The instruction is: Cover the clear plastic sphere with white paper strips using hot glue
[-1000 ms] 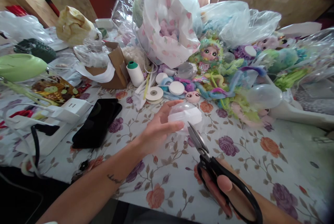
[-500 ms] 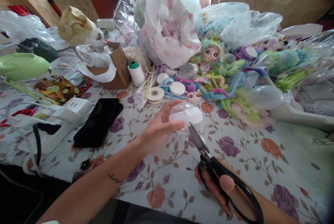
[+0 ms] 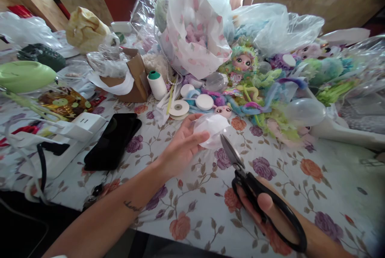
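Note:
Over the middle of the table, my left hand [image 3: 183, 141] grips a thin, translucent white plastic piece [image 3: 212, 127], rounded like a shell, with the thumb on its near side. My right hand [image 3: 264, 206] has its fingers and thumb through the loops of black-handled scissors [image 3: 240, 169]. The blades look nearly closed, and their tips point up and left, just right of the plastic piece. A pink doll face [image 3: 223, 111] lies on the table behind the plastic.
Two stacked black phones [image 3: 111, 141] and a white power strip [image 3: 60, 145] lie on the left. Behind stand a thread cone [image 3: 157, 85], a ribbon spool [image 3: 179, 108] and a strawberry-print bag [image 3: 192, 53]. A green-haired doll [image 3: 243, 61] and a clear dome [image 3: 306, 111] are on the right.
My left hand has turned and raised the plastic piece slightly. The scissors have drawn right and a little down, leaving a gap from the plastic.

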`<state>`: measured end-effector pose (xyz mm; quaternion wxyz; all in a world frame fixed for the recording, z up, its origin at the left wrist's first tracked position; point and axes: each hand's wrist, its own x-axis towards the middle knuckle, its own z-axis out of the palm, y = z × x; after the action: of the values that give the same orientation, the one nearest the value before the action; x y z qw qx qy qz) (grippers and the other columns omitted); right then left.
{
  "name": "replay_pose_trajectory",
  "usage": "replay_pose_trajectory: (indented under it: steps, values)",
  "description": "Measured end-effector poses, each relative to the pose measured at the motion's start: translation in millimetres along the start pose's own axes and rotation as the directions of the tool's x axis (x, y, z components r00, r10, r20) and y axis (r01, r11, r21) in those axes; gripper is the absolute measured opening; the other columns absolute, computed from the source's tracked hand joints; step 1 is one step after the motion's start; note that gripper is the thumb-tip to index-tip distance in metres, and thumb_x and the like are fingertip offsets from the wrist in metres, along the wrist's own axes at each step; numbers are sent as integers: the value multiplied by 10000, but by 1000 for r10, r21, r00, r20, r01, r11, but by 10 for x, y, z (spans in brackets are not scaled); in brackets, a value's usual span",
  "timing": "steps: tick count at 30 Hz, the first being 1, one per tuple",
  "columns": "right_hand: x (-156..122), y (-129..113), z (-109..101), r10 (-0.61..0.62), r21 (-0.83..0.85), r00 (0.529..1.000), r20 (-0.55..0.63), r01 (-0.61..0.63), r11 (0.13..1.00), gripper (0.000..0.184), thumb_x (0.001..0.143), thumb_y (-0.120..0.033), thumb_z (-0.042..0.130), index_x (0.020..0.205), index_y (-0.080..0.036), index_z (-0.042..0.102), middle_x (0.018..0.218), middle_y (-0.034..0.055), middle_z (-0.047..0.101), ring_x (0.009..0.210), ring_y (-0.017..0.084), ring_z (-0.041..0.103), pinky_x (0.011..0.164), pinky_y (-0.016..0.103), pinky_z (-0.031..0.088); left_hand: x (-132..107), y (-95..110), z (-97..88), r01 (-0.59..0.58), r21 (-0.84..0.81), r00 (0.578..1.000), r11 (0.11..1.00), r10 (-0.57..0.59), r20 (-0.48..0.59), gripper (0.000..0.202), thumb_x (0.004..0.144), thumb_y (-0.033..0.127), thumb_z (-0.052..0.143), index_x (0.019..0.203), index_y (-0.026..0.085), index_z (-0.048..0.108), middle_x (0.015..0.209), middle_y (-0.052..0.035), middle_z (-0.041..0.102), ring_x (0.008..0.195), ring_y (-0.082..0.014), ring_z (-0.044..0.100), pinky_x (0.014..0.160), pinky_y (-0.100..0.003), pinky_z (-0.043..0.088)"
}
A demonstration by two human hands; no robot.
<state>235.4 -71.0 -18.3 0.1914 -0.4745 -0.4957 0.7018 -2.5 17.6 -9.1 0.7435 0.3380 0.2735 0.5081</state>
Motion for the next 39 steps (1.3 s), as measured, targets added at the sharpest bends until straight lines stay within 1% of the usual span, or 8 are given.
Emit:
replay_pose_trajectory:
  steps: [6,9,13,16,19,24,30,39]
  values:
    - [38,-124,-121,-337,-425,925,-177,237,874,732,699,-939,421,610,-213,427,558,-36,384,507,105,346,463,259,285,10,-4,-29,19,17,998,1000,-18,-64,448,830,235,741,1228,305,549,1100,1,683,987,-172,660,872,-287,495]
    - [81,-152,-157,-377,-539,886,-269,186,822,675,756,-884,452,620,-227,379,583,-36,361,539,121,339,486,268,294,-2,6,-14,69,63,998,996,-69,-3,519,856,254,705,1336,331,522,1188,-26,658,1040,-198,640,889,-312,509]
    - [96,-201,-145,-422,-659,836,-351,100,746,576,813,-745,525,593,-244,345,540,-38,347,502,127,349,459,271,291,-18,1,5,101,80,992,992,-106,63,440,844,264,702,1261,300,566,1206,-40,625,1028,-208,626,846,-318,540]
    - [100,-200,-122,-542,-802,782,-309,92,590,425,854,-515,564,604,-248,348,505,-39,408,466,130,398,454,262,331,-18,-10,-5,115,57,991,992,-119,58,445,815,249,723,1219,299,543,1166,-31,619,998,-204,625,812,-326,555]
    - [115,-167,-104,-694,-935,684,-224,51,351,268,808,-255,515,620,-258,325,484,-37,456,412,136,447,433,255,345,-19,-17,-33,116,50,990,992,-120,70,457,820,234,714,1230,309,526,1198,-25,614,1027,-201,624,826,-304,541]
    - [146,-123,-96,-794,-996,602,-88,-42,79,161,706,-177,480,638,-266,364,480,-22,512,377,155,502,411,262,357,-38,-22,-51,117,34,991,993,-118,56,437,831,252,714,1218,315,519,1150,-7,618,971,-164,618,808,-264,518]
    - [144,-124,-84,-829,-997,558,-40,-76,-3,133,681,-180,466,654,-264,367,481,-13,543,387,156,521,424,262,339,-44,-7,26,61,120,998,991,-61,-1,511,782,303,756,1244,327,540,1085,-6,626,916,-172,608,752,-265,511]
    - [118,-143,-62,-818,-994,566,-103,-92,62,130,715,-209,482,645,-253,382,492,-13,519,414,139,464,460,268,280,-31,8,73,-78,304,995,949,93,-34,448,734,291,761,1160,288,620,1009,-17,619,845,-182,579,692,-274,492]
